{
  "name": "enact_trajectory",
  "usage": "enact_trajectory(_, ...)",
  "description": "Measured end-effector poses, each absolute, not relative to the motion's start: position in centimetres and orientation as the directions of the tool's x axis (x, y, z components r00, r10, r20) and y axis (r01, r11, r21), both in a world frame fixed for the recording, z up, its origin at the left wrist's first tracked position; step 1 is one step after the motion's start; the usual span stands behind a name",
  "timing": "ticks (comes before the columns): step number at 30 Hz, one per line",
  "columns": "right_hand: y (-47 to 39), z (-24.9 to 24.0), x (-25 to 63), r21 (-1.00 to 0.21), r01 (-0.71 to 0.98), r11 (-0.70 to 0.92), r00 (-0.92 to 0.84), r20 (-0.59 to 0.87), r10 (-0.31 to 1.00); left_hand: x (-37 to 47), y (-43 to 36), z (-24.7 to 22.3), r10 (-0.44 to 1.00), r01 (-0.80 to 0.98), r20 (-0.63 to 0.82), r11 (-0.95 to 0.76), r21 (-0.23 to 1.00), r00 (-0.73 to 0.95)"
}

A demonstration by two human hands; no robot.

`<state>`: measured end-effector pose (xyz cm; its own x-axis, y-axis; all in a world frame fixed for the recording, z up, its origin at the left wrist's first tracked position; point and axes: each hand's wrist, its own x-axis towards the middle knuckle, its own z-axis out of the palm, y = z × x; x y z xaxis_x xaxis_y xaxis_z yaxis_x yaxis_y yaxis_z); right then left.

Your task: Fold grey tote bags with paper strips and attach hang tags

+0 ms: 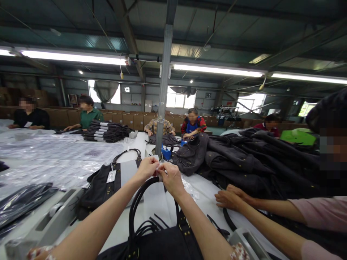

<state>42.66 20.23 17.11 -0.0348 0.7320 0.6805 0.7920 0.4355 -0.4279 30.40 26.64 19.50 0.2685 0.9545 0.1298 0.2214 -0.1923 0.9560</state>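
My left hand [148, 168] and my right hand [170, 177] meet in front of the metal post, fingertips pinched together. Between them is something small and pale, too small to make out; a white slip stands just behind. Directly below my fingers is the top of the black handle of a dark bag [162, 243], which lies nearest me with its straps loose. Whether my right hand touches the handle is hard to tell. Another black bag [99, 189], with a white tag [111, 176] and a pale sheet [128, 173] across it, lies to the left.
Plastic bags [89, 153] cover the left of the table. A dark garment-like pile [233, 155] fills the right, beside a co-worker's hands [230, 196]. A metal post [164, 90] rises ahead. Grey fixtures [51, 216] stand near me. Several people sit across the table.
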Motion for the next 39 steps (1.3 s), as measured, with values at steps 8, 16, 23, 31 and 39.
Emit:
enact_trajectory(8,19.8,16.1,43.0,-0.238,0.854,0.462,-0.213,0.651,0.729,30.2,27.7,20.6,0.903,0.302,0.364,-0.421,0.855,0.229)
enact_trajectory(16,20.0,13.4,43.1,-0.300,0.784,0.543,-0.275,0.618,0.737,29.4,28.7,19.5,0.906,0.364,0.405,-0.421,0.831,0.123)
enact_trajectory(23,20.1,13.2,43.8,-0.087,0.830,0.551,-0.373,0.649,0.663,29.3,29.0,19.4,0.913,0.333,0.406,-0.391,0.858,0.025)
enact_trajectory(31,25.6,12.9,42.6,-0.141,0.904,0.403,-0.300,0.462,0.834,28.6,32.1,18.3,0.960,0.279,0.273,-0.247,0.928,-0.057)
enact_trajectory(39,24.6,7.2,45.4,-0.341,0.939,0.043,0.039,0.230,0.972,27.5,31.7,12.5,0.940,0.438,0.332,-0.267,0.858,-0.077)
